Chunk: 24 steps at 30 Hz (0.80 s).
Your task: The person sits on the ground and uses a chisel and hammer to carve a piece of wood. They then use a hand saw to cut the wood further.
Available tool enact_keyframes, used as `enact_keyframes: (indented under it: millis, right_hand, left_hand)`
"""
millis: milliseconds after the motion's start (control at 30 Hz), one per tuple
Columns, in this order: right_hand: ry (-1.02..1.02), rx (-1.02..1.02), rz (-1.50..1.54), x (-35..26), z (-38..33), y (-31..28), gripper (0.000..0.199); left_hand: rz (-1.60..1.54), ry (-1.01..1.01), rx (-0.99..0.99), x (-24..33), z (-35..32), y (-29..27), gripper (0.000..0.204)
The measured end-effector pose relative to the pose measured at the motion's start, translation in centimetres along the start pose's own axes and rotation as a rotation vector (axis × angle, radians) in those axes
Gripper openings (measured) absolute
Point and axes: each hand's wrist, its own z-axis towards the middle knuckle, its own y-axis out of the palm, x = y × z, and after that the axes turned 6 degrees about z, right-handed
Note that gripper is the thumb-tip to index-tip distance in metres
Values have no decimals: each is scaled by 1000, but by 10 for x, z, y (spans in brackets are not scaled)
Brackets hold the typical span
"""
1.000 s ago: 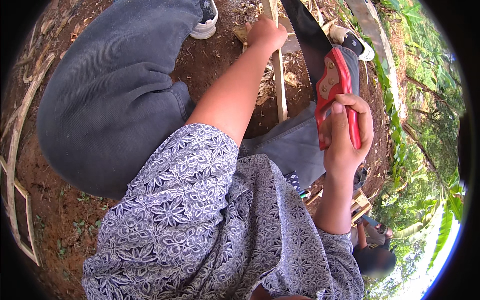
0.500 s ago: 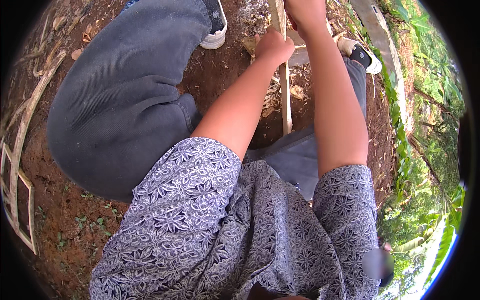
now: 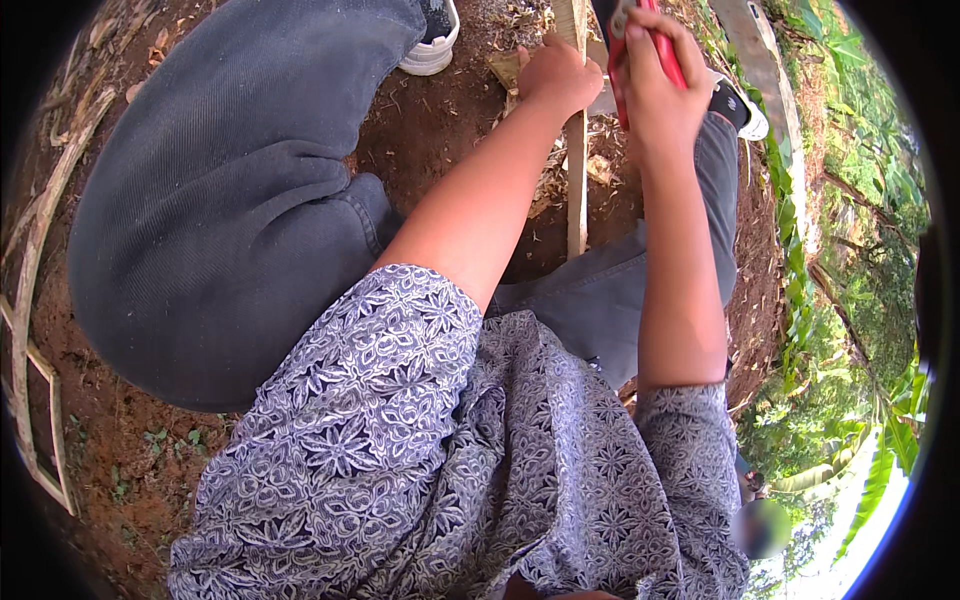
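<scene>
Left to right: left hand (image 3: 556, 75) closed around a pale wooden strip (image 3: 576, 190) lying on red soil (image 3: 440, 110) between the knees; right hand (image 3: 655, 90) fisted on a red-handled saw (image 3: 662, 45). Blade hidden; no finished cut visible, so sawing apparently remains

The wooden strip (image 3: 576, 180) is narrow, pale and straight, lying lengthwise on reddish bare soil between the person's legs, its far end running out of the top edge of the view. The saw (image 3: 655, 50) has a red handle with a dark blade portion beside it; it is held upright just right of the strip, mostly cut off by the top edge.
</scene>
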Motion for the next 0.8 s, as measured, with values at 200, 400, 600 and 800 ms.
enact_keyframes:
  millis: [200,400,600,800]
  right_hand:
    - [-90,-29,-36,72,158,55,13]
    - [143,-37,-10,-36,-2,-6,10]
    - [281,71,-181,-142,-144,-75,11]
    - [-20,-36,-96,-10,-9,-6,10]
  left_hand:
    - [-19,48,-61,8,-7,-3,58]
    - [-43,21,-7,0,-1,-1,56]
    - [-20,28,8,4,0,-2,57]
    - [-7,-20,0,-3,-4,-1,57]
